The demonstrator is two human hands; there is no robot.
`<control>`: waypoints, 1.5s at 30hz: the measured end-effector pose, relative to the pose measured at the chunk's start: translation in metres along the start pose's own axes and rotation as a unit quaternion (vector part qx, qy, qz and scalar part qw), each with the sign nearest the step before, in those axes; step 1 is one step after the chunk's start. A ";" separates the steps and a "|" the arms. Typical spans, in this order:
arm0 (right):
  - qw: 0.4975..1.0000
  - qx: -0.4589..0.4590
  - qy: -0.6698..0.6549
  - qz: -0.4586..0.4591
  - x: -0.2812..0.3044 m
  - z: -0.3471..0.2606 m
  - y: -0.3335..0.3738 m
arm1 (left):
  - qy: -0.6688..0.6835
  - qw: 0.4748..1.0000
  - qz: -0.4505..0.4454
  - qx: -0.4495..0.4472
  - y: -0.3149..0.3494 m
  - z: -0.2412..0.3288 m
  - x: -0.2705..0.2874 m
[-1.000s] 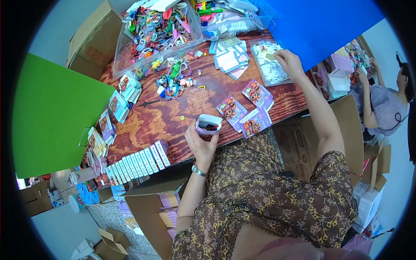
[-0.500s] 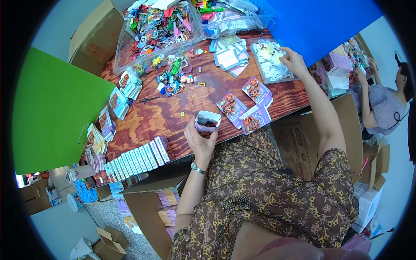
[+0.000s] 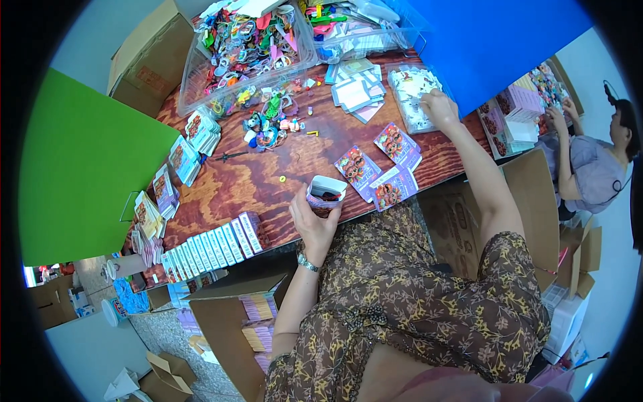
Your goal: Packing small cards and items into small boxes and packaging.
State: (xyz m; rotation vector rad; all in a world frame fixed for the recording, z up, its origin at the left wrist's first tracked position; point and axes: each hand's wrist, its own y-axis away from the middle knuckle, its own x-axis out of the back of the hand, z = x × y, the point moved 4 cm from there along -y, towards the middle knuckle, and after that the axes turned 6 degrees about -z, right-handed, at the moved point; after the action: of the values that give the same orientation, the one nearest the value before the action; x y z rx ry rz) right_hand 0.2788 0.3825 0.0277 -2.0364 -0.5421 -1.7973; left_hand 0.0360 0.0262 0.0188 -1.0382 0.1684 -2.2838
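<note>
My left hand point(image 3: 313, 224) is wrapped round a small open-topped cardboard box point(image 3: 325, 191) at the table's near edge; some dark items lie inside it. My right hand point(image 3: 440, 110) is over the near right part of a clear plastic tray point(image 3: 416, 127) filled with small white pieces point(image 3: 410, 87). Its fingers are curled closed, and whatever is between them cannot be made out. Between the two hands lie several flat purple printed cartons point(image 3: 395, 187), overlapping one another.
A row of packed boxes point(image 3: 211, 251) lines the near left edge. Stacked cards point(image 3: 184, 159) lean by a green panel point(image 3: 87, 181). Small trinkets point(image 3: 268, 130) lie mid-table before a bin of toys point(image 3: 248, 50). A blue panel point(image 3: 495, 40) stands right; another person point(image 3: 589, 164) works beyond it.
My right hand has moved left and slightly nearer over the tray, its fingers now curled closed. My left hand and the box have shifted slightly right and nearer.
</note>
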 end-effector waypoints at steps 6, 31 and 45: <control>0.998 0.016 -0.060 0.007 0.025 0.021 -0.002 | -0.001 1.000 0.006 0.004 -0.002 -0.003 0.001; 0.886 0.407 -0.188 -0.120 0.068 -0.254 0.094 | -0.007 1.000 0.017 0.016 -0.012 0.002 -0.001; 0.860 0.454 -0.223 0.071 0.073 -0.263 0.120 | 0.007 0.993 0.113 -0.014 -0.009 -0.002 0.015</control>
State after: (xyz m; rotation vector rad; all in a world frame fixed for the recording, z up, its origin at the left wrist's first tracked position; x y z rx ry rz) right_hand 0.1250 0.1477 0.1285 -1.6841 -1.0813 -0.6960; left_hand 0.0226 0.0239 0.0302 -0.9642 0.3080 -2.0904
